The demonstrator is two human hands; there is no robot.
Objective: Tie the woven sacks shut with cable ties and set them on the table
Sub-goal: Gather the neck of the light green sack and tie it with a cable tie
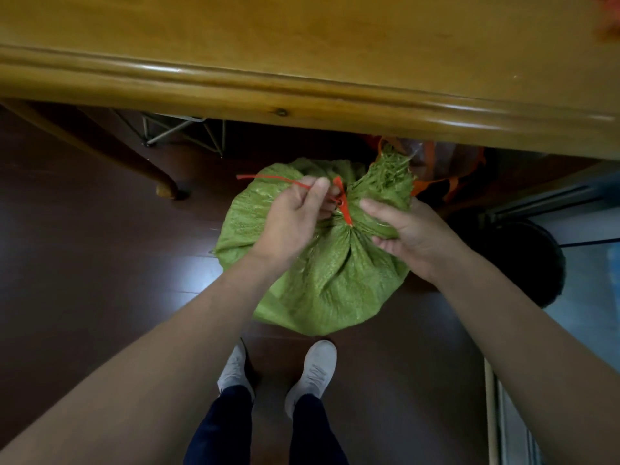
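Observation:
A full green woven sack (330, 283) stands on the dark floor in front of my feet, its frayed mouth bunched up toward the table. A red cable tie (343, 202) is looped round the bunched neck, and its thin tail runs out to the left. My left hand (293, 216) pinches that tail close to the neck. My right hand (407, 234) grips the gathered neck from the right, fingers curled round the cloth just below the frayed top.
The wooden table (302, 45) spans the top of the view, its edge just beyond the sack. An orange bag (446, 162) lies under the table behind the sack. A table leg (161, 182) stands at left, a dark round bin (523, 260) at right.

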